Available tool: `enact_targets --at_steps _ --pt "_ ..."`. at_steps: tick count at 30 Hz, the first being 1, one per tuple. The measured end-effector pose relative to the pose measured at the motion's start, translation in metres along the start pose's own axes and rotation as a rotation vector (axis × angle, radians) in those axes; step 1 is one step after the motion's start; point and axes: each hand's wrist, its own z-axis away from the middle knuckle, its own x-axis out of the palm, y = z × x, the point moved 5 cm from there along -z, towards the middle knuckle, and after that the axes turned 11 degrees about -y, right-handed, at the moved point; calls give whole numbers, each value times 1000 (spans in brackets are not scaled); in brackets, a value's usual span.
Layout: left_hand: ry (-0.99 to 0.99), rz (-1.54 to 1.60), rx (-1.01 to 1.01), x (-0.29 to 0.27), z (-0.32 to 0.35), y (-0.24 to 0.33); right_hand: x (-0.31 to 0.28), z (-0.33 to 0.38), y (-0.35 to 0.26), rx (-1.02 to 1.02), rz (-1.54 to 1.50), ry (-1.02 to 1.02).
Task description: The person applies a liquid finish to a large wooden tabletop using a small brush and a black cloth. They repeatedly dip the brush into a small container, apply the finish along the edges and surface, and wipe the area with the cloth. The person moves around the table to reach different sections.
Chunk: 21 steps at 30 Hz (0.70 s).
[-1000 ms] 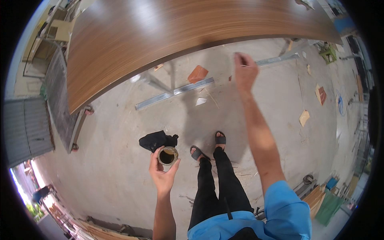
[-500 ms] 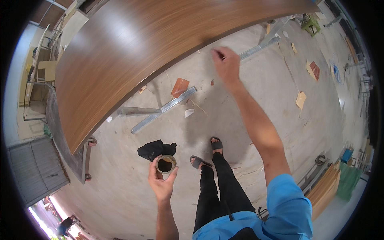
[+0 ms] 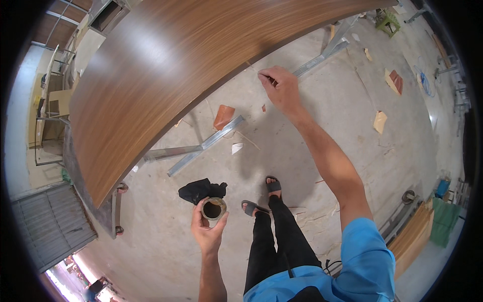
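"One cup [image 3: 224, 206]: where is it?"

"In the left hand [image 3: 205, 233], gripped around its side, mouth up, dark within."

"And the right hand [image 3: 283, 89]?"

"Raised near the edge of the brown board [image 3: 146, 90], its fingers curled together. I can't tell whether they pinch anything."

"What's around the cup?"

"A black bundle [image 3: 199, 191] shows just past it; I can't tell whether they touch. The sandals [image 3: 274, 186] are to its right, on the floor [image 3: 151, 261]."
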Motion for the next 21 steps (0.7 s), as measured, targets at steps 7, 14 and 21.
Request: enact_targets --at_steps 7,14,21 --pt "28 -73 40 5 0 12 -2 2 0 298 -161 291" --pt "76 -40 -8 2 13 12 56 20 -84 48 -225 150" --pt "112 27 -4 -24 28 -11 90 20 -83 144 -206 180"
